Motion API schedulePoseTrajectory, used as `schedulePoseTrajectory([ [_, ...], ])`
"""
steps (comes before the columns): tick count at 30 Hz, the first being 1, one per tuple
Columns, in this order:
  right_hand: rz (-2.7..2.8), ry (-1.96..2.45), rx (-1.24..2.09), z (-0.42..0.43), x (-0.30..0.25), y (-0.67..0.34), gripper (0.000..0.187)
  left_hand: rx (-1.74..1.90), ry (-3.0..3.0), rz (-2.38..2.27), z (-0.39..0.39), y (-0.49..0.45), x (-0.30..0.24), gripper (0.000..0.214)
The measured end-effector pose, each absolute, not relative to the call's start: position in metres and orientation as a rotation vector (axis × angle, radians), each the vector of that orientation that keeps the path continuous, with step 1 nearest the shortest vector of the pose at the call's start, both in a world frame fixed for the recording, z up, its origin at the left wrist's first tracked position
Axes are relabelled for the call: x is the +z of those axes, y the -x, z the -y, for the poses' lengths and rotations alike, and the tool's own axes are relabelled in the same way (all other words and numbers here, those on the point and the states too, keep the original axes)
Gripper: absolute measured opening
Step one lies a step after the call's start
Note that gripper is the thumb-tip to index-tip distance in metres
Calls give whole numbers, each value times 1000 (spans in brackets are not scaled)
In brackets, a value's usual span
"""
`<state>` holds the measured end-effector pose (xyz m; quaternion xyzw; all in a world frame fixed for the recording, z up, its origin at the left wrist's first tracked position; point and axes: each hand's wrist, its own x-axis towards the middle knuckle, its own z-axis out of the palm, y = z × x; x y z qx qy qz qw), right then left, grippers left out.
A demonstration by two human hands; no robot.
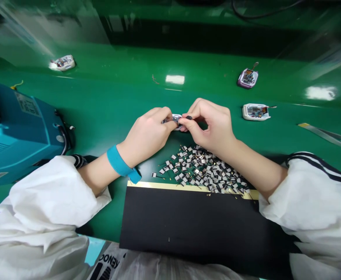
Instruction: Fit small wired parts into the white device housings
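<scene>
Green workbench [114, 97]: just beyond a heap of tiny silver-and-black parts [202, 169], the left hand [148, 134] grips a small electronic unit [174, 118] in its fingertips. The right hand [214, 124] pinches a small dark piece [189, 117] against the unit's edge. Work this fine likely calls for a firm left-hand grip, wrists braced beside the heap, and only light pressure from the right.

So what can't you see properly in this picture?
All in the head view:
The small device: mostly covered by the left hand and right hand.
The pile of tiny parts: too small to identify.
The blue machine: cut off by the left edge.
</scene>
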<state>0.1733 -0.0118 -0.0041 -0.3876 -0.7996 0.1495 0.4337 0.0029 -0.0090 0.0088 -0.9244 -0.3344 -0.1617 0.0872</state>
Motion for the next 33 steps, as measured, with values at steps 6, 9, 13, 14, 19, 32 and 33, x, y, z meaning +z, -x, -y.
schedulePoseTrajectory([
  [6,1929,960,454,10,-5,-173,27,-483,2764,1015,9,-3,8,24],
  [9,1925,977,483,10,-6,-173,27,-485,2779,1027,9,-3,7,24],
  [13,1911,919,494,9,-6,-172,24,-535,2806,1044,9,-3,7,24],
  [14,1897,912,510,9,-6,-172,23,-557,2820,1048,9,-3,7,24],
  [19,1682,901,762,7,-3,-175,23,-580,2914,1109,8,-1,7,20],
  [32,2152,1194,464,7,-4,-191,11,-1217,3076,1533,17,0,5,48],
  [33,2185,1210,404,7,-5,-190,14,-1212,3051,1525,12,2,3,54],
])
